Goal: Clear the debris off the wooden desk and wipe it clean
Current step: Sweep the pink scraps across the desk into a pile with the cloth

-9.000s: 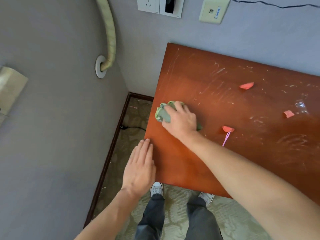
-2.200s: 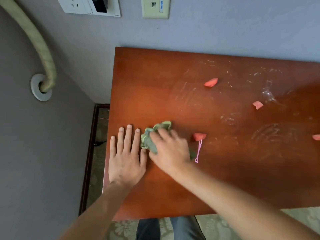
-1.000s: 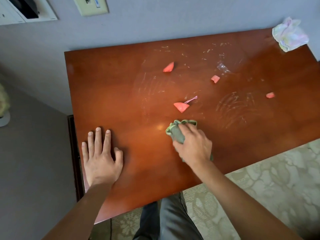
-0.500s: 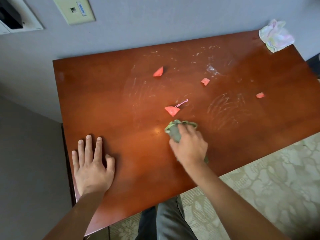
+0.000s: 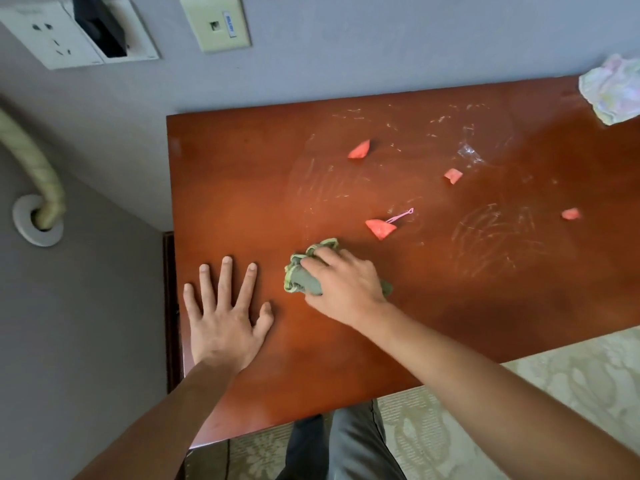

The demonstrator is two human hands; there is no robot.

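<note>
Desk [image 5: 242,188] glossy reddish-brown, streaked, pink-littered; right fingers [image 5: 322,252] clutch green cloth [image 5: 304,278].

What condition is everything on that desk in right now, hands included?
Wooden desk: smeared with whitish streaks, not yet clean.
Green cloth: bunched, pressed to the desk.
Right hand: gripping the cloth.
Left hand: flat, fingers spread.
Red scraps: scattered loose.
Pink pick: lying flat.
Crumpled tissue: balled at the far corner.
</note>
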